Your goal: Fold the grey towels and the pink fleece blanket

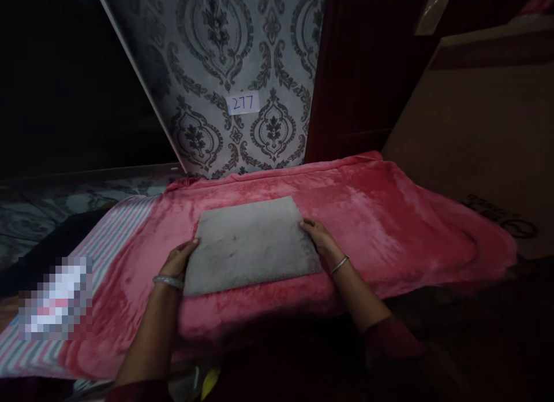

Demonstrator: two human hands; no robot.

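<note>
A flat grey rectangular mat [249, 246] with a soft-looking surface and a few dark spots lies over the pink plush blanket [359, 217]. My left hand [179, 260] grips its left edge, thumb on top, the other fingers partly hidden at the side. At the opposite edge, my right hand [319, 237] holds the mat the same way. Whether the mat rests fully on the blanket or is slightly raised, I cannot tell. Each wrist wears a bangle.
Striped cloth [125, 223] shows at the blanket's left, with a blurred-out item [56, 298] on it. A large dark screen [78, 84] stands at back left, a cardboard box [485, 136] at right. Patterned wallpaper behind carries a paper label [243, 103] reading 277.
</note>
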